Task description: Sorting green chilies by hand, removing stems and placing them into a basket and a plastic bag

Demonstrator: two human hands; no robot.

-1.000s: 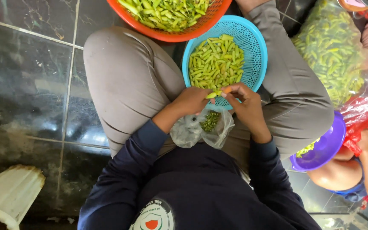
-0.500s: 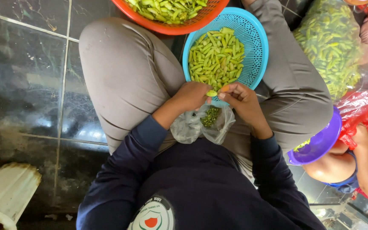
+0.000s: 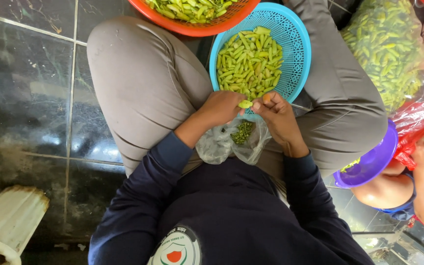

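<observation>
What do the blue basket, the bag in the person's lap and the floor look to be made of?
The blue basket looks like moulded plastic: uniform bright colour and a regular grid of holes. The bag seems thin clear plastic film, crinkled and see-through, with dark green bits showing inside. The floor appears to be polished dark stone or glazed tile, judging by its glossy reflections, pale veining and straight grout lines.

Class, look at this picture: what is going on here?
A person sits cross-legged on a dark tiled floor. Their left hand and right hand together pinch one small green chilli above a clear plastic bag of green stems in the lap. A blue plastic basket holding green chillies lies just ahead, an orange basket beyond it.
</observation>
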